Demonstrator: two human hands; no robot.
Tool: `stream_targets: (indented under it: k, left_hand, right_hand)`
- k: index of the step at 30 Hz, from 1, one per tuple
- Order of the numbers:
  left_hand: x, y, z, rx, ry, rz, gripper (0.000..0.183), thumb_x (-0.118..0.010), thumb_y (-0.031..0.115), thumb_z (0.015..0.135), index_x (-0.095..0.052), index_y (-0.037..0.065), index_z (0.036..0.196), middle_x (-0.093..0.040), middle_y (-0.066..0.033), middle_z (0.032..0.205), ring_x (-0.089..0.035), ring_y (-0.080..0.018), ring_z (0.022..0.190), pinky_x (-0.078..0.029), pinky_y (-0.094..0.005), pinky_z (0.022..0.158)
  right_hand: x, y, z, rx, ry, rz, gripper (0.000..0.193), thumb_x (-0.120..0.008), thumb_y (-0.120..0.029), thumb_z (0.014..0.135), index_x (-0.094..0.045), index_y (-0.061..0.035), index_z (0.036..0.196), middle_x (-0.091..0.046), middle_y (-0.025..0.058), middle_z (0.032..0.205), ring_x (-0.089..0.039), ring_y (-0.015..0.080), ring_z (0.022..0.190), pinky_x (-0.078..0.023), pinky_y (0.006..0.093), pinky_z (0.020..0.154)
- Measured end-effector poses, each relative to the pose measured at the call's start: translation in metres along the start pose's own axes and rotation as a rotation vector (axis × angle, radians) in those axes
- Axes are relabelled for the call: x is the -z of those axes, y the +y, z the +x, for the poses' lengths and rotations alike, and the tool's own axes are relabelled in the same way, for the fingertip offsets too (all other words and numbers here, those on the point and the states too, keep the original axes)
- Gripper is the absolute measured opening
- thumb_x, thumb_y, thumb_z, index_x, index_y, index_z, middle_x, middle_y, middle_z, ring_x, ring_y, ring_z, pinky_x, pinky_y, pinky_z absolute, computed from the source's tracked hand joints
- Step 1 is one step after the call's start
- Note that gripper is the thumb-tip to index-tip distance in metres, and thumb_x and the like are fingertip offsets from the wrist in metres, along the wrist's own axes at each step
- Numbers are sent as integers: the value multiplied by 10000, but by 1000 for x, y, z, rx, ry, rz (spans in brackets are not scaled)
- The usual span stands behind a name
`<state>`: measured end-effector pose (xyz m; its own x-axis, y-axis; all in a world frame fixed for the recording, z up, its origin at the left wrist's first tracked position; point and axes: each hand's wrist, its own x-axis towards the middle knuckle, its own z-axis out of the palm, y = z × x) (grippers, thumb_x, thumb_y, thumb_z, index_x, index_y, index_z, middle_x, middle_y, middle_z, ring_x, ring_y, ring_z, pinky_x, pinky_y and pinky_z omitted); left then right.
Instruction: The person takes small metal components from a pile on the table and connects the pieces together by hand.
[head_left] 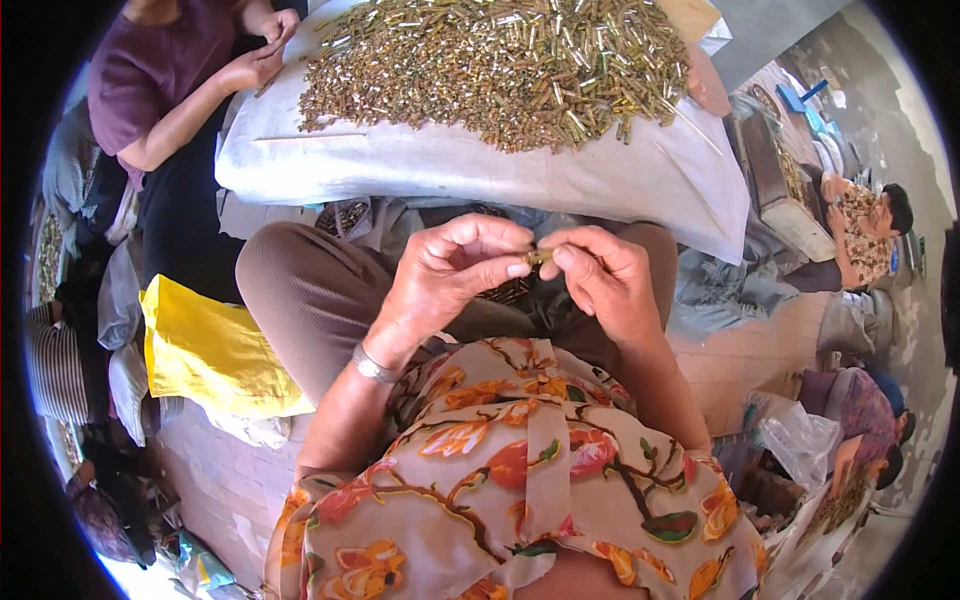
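Observation:
Above my lap, my left hand (455, 265) and my right hand (607, 272) meet fingertip to fingertip. Between their thumbs and forefingers they pinch a small brass-coloured metal piece (538, 257); the fingers cover most of it, so its exact shape is hard to make out. Just beyond my knees, a large heap of small brass-coloured metal pieces (490, 75), many of them thin tubes, lies on a white-covered table (480, 180). More dark pieces show below my hands, partly hidden by them.
Thin sticks (310, 137) lie on the cover. A co-worker in a purple top (150, 80) sits at the far left, hands by the table edge. A yellow sack (210, 345) lies by my left knee. Other people sit at right, near a crate (795, 225) and a clear plastic bag (795, 435).

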<state>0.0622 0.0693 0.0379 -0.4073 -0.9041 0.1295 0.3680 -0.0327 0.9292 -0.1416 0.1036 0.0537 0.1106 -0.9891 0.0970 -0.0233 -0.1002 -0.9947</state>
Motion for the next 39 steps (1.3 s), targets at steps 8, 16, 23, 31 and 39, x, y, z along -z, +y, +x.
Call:
stream_targets:
  k: [8,16,23,31,39]
  left_hand:
    - [11,-10,9,228,-453,-332,183,-676,13,829,-639,-12,1006,-678,-125,905,-654,-170,789,-558,-297,681]
    - [23,-57,64,215,142,534,137,-642,92,882,-653,14,994,-650,-8,751,-556,-52,590,-479,-213,555]
    - [33,-89,138,-139,315,1097,141,-703,108,754,-640,47,865,-654,-133,861,-645,-319,751,-520,-398,679]
    - [25,-85,137,-144,288,1387,160,-645,112,769,-596,72,915,-621,-167,877,-639,-347,825,-522,-426,720]
    - [39,-89,133,-212,241,1224,207,-651,82,772,-606,61,973,-638,-146,869,-649,-292,765,-525,-377,687]
  right_hand:
    - [0,-2,-5,-324,-292,386,203,-561,-165,945,-616,18,1014,-630,53,782,-420,28,476,-298,166,414]
    - [23,62,54,-517,85,586,186,-596,-183,914,-592,-35,1027,-483,-9,691,-435,63,489,-258,191,367]
    - [64,98,168,380,164,-905,134,-594,-71,827,-640,9,925,-636,150,788,-632,287,623,-486,380,518]
    - [47,86,179,137,67,-1310,129,-545,-32,829,-624,0,926,-645,179,927,-645,382,853,-527,462,707]
    - [51,50,105,-96,108,-226,242,-624,-135,887,-591,-6,1089,-578,33,706,-522,118,574,-405,258,497]
